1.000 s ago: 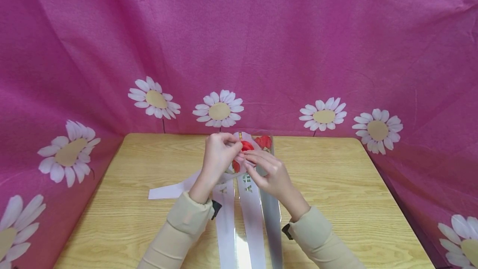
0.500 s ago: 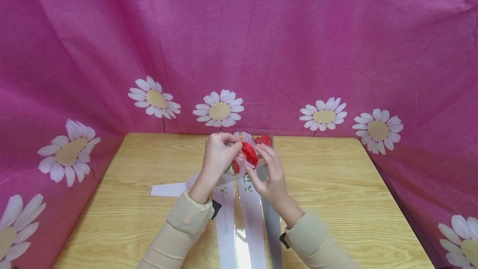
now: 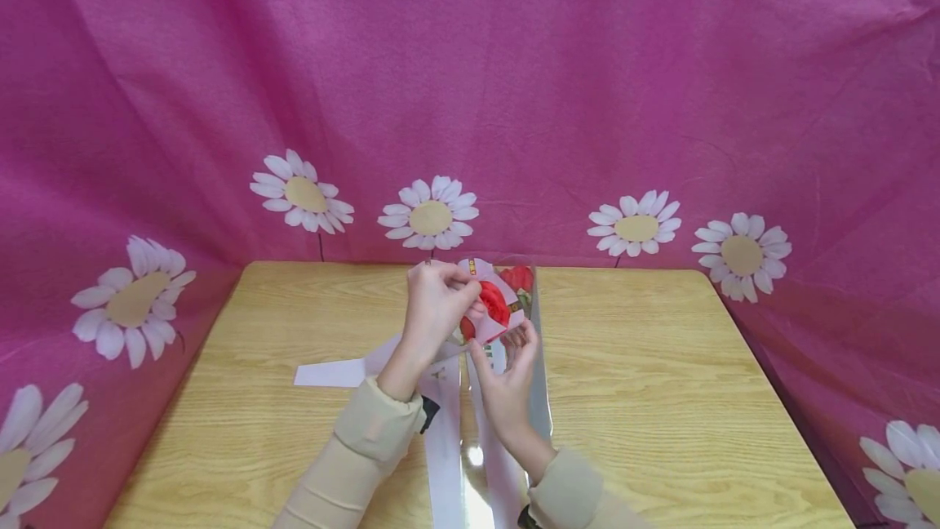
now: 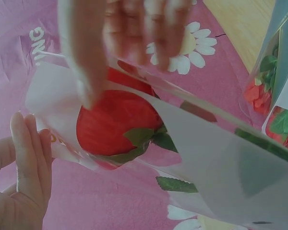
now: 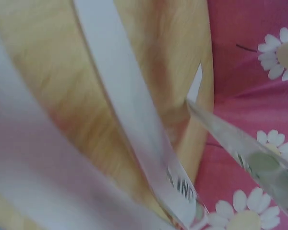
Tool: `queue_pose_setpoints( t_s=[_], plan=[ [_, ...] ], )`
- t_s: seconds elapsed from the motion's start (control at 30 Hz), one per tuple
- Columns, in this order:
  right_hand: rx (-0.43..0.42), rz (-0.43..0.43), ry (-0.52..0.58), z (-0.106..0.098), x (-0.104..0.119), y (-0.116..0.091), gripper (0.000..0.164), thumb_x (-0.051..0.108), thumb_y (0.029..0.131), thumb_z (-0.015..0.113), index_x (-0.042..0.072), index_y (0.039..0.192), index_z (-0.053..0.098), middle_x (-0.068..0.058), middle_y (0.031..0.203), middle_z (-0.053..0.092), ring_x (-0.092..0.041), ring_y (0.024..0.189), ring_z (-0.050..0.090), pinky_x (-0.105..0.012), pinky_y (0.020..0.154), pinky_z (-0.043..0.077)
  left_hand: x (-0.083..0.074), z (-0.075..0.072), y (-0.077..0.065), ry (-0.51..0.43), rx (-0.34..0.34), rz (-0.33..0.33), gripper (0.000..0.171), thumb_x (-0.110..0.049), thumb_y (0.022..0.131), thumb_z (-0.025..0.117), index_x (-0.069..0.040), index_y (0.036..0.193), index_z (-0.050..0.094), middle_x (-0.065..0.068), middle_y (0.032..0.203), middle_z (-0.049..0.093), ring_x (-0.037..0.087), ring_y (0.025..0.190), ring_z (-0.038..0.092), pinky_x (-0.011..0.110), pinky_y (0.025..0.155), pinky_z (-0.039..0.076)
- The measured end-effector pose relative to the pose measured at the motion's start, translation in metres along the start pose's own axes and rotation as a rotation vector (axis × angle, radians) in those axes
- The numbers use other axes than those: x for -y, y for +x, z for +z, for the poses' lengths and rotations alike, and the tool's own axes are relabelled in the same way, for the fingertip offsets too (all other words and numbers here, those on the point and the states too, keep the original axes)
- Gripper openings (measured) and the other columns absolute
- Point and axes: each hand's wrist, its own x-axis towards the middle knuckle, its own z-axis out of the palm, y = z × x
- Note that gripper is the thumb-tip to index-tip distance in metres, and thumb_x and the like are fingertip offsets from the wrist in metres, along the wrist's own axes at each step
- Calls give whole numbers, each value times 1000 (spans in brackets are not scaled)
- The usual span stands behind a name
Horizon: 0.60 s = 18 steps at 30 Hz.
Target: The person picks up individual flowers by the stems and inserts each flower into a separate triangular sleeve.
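My left hand (image 3: 435,300) pinches the top edge of a clear and white flower sleeve between thumb and fingers. Inside this sleeve (image 4: 221,143) sits a red rose (image 4: 113,122) with green leaves; its narrow end points left in the head view. Just below the bloom, my right hand (image 3: 510,382) has its thumb and fingers spread apart. In the left wrist view, that hand's fingers (image 4: 127,33) are blurred above the rose. The right wrist view shows no hand, only sleeves and the table.
More sleeved red roses lie below on the wooden table (image 3: 646,398), including one bloom (image 3: 517,277) at the far edge. Their long white sleeves (image 3: 442,464) and a grey one (image 3: 541,406) run toward me. A pink daisy-print cloth (image 3: 470,88) hangs around the table.
My right hand has moved from the rose's petals down below the bloom, its fingers spreading. The rose now shows more openly in its sleeve. My left hand has stayed at the edge.
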Motion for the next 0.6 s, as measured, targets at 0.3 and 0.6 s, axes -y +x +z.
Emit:
queue_pose_setpoints(
  t_s=[0.3, 0.6],
  plan=[
    [-44, 242, 92, 17, -21, -16, 30, 1, 84, 61, -8, 103, 40, -11, 98, 52, -9, 89, 56, -19, 79, 47, 4, 9, -1, 2, 8, -31, 12, 2, 79, 58, 13, 81, 65, 19, 63, 64, 20, 48, 63, 29, 46, 52],
    [-38, 104, -34, 23, -28, -22, 8, -1, 88, 54, -7, 90, 49, -11, 87, 57, -1, 77, 58, -17, 67, 48, 10, 17, -4, 346, -58, 183, 12, -4, 77, 61, 3, 78, 70, 9, 63, 66, 13, 53, 60, 23, 51, 48]
  ],
)
